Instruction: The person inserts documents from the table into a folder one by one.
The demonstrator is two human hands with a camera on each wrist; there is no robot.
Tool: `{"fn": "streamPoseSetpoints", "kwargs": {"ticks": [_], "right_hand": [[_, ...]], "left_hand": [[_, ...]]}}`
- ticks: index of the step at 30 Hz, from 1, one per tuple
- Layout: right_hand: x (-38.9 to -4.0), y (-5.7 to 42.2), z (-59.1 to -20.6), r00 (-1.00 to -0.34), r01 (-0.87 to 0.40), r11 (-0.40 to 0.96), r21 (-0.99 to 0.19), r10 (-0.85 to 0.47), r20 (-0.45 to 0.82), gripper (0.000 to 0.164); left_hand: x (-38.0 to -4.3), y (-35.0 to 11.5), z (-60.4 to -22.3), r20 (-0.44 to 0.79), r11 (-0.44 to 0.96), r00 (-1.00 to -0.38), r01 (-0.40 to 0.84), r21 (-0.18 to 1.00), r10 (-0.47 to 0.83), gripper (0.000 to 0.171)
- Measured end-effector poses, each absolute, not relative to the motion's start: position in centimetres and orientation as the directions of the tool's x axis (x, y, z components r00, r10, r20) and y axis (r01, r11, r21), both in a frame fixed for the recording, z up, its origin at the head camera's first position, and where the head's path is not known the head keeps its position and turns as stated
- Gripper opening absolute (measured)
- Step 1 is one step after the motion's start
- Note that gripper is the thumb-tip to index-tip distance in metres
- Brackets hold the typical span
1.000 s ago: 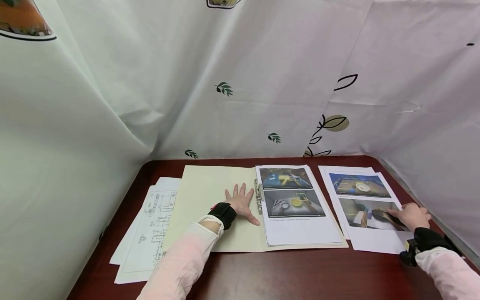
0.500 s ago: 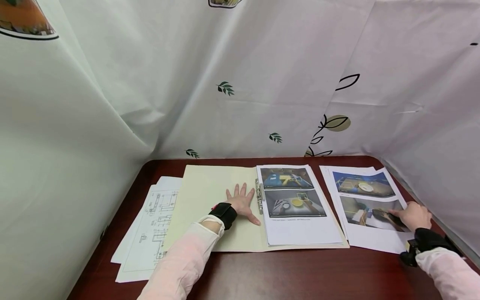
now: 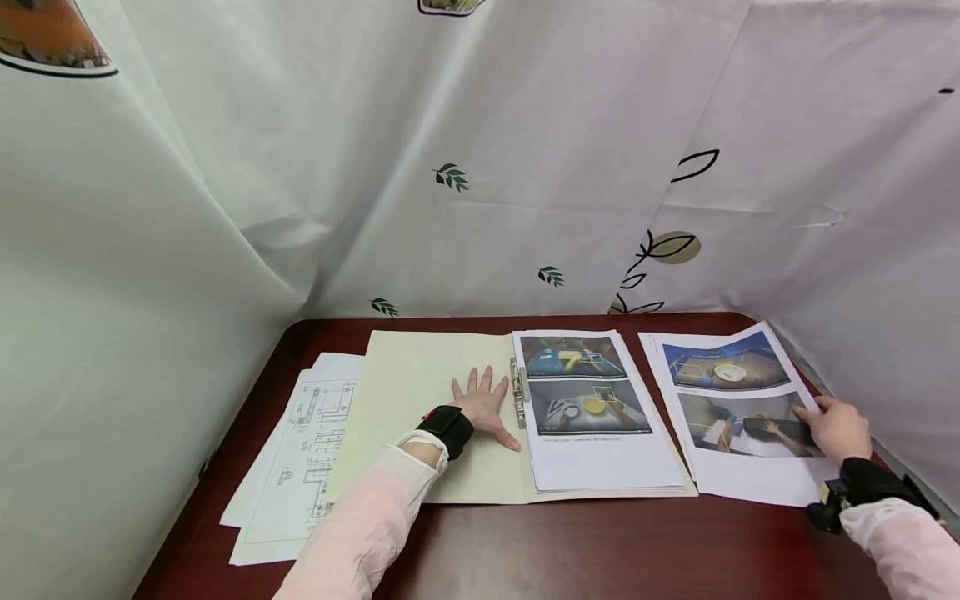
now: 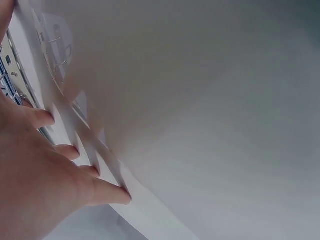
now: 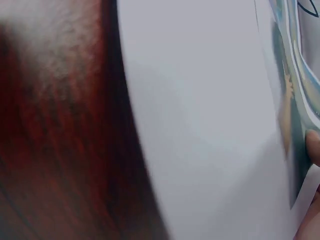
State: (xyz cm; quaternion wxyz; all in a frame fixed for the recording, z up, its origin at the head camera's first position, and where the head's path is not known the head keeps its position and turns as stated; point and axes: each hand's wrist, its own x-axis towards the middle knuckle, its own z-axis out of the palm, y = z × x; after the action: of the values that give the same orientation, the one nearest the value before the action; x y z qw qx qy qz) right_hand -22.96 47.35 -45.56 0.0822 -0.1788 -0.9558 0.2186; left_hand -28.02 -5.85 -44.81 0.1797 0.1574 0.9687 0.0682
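My left hand [image 3: 482, 408] rests with spread fingers on the inside cover of an open cream file folder [image 3: 412, 367]. Just right of its fingertips runs the folder's metal clip [image 3: 517, 393], beside a stack of printed pages [image 3: 600, 462]. At the table's right side, my right hand [image 3: 840, 429] pinches the right edge of a loose printed sheet [image 3: 757, 477] bearing two photos. The sheet's upper right corner is lifted and its surface bends. In the right wrist view, the thumb [image 5: 313, 145] lies on the printed face of the curved sheet.
More white paper [image 3: 651, 343] lies under the held sheet. Left of the folder, sheets with line drawings [image 3: 300, 467] overlap. A dark red table [image 3: 585, 546] carries everything, with white patterned cloth [image 3: 510, 208] hanging behind and along both sides.
The sheet under my right hand has shifted slightly and its upper right corner has risen and curved. My right hand has moved a little right. The left hand has stayed put.
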Motion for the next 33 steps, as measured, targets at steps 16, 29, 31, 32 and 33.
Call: {"fn": "streamPoseSetpoints", "kwargs": {"ticks": [16, 29, 31, 32, 33], "right_hand": [[-23.6, 48.3, -43.4, -0.893, 0.276, 0.808, -0.521, 0.416, 0.172, 0.051], [-24.3, 46.2, -42.7, -0.901, 0.243, 0.787, -0.567, 0.400, 0.168, 0.049], [-24.5, 45.3, -42.7, -0.906, 0.232, 0.781, -0.580, 0.390, 0.164, 0.048], [-24.6, 44.9, -42.8, -0.908, 0.227, 0.775, -0.589, 0.386, 0.159, 0.048], [-24.8, 44.4, -42.8, -0.912, 0.222, 0.773, -0.594, 0.380, 0.154, 0.048]], "left_hand": [[-28.3, -5.8, -44.8, -0.327, 0.941, -0.886, 0.282, 0.186, 0.330, 0.118], [-28.1, -5.9, -44.7, -0.325, 0.938, -0.883, 0.290, 0.189, 0.339, 0.118], [-28.1, -5.9, -44.7, -0.328, 0.939, -0.883, 0.288, 0.188, 0.336, 0.118], [-28.0, -5.9, -44.7, -0.330, 0.940, -0.883, 0.286, 0.187, 0.334, 0.118], [-28.0, -5.8, -44.7, -0.330, 0.940, -0.883, 0.284, 0.187, 0.333, 0.118]]}}
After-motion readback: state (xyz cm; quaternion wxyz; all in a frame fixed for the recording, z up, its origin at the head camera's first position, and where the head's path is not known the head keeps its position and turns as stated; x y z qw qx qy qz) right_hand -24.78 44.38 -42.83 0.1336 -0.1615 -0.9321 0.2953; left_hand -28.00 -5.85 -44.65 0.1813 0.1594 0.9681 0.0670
